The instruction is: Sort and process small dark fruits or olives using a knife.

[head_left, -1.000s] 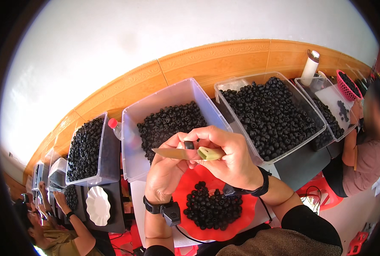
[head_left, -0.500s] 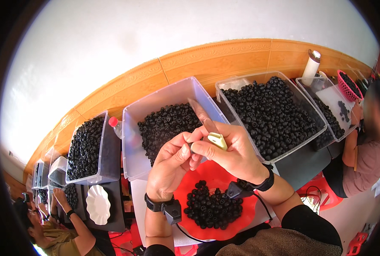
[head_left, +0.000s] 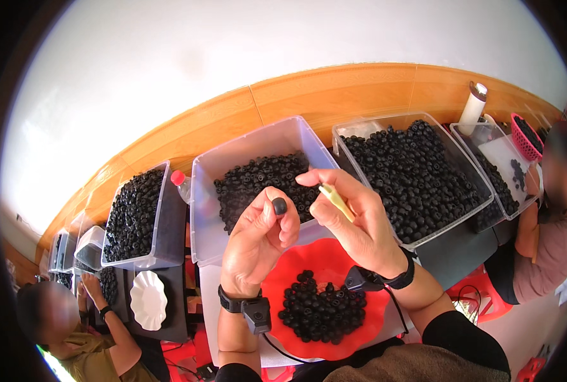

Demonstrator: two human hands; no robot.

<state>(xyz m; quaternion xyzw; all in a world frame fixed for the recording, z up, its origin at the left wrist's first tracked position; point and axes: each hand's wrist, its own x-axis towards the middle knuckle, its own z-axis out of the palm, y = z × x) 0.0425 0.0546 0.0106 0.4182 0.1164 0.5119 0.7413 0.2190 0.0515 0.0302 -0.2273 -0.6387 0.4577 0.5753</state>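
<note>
Left hand (head_left: 261,239) had a single black piece (head_left: 279,206) pinched between thumb and fingertips, other fingers curled in loosely. Piece was small, rounded, shiny, held up clear of everything below. Right hand (head_left: 362,226) was half curled round a knife (head_left: 339,202), pale yellow handle lodged between thumb and index finger; couldn't make out the blade from where I stood. Right index finger stuck out toward the left hand; fingertips near, small gap between the two hands. Both wrists wore dark straps with a black box attached, cables running off. Below the hands: red scalloped dish (head_left: 296,258), with a heap of black pieces (head_left: 322,312) in it, on a pale tabletop. Behind the hands, clear center bin (head_left: 207,229), part filled with more of the same. Right bin (head_left: 484,202) was fuller, left bin (head_left: 160,219) heaped too. Red-capped bottle (head_left: 181,183) stood between the left and center bins. White wavy-edged dish (head_left: 148,302) sat on a dark surface, near side of the left bin. Far right: white flask (head_left: 473,108) and pink basket (head_left: 527,138) holding dark pieces. One co-worker (head_left: 548,270) sat at right, another (head_left: 83,360) at lower left, hands at a bin.
</note>
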